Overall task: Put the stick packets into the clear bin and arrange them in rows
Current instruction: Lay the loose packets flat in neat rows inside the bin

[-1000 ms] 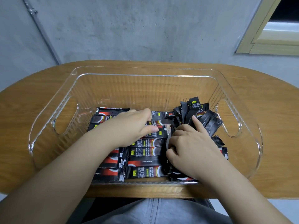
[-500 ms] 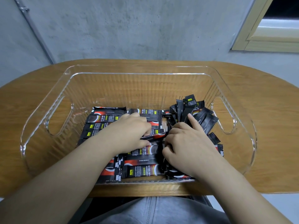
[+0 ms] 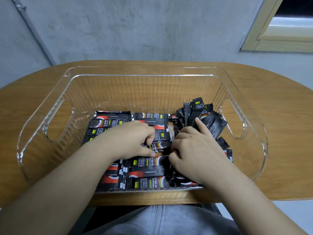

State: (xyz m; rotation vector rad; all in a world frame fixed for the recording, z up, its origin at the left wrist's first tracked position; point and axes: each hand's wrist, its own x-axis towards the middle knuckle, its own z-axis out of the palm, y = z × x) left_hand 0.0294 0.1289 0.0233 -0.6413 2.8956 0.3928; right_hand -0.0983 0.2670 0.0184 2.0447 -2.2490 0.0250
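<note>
Reaching into the clear bin [image 3: 142, 72] from the lower edge of the frame, both hands met near the middle of its floor. The left hand [image 3: 130, 139] lay knuckles-up with its fingers curled down onto a black-and-red stick packet [image 3: 160, 147] that sat slightly askew among the others, thumb and fingertips appearing to pinch its left part. The right hand [image 3: 194, 150], just right of it, had most fingers curled under at the same packet's right end, though whether they actually gripped it could not be told; its index finger stretched up and to the right, touching the loose heap of packets [image 3: 205, 116].

Flat rows of packets [image 3: 145, 182] covered the left and centre of the bin's floor, lying lengthwise left to right, partly hidden under both hands. The loose heap stood jumbled and tilted in the bin's right part, near the right handle cut-out, several sticks pointing upward.

The bin rested on a wooden table [image 3: 279, 116] with rounded ends. Behind it, in the upper frame, was a grey concrete wall [image 3: 135, 28], and a pale window frame [image 3: 271, 34] sat at upper right.
</note>
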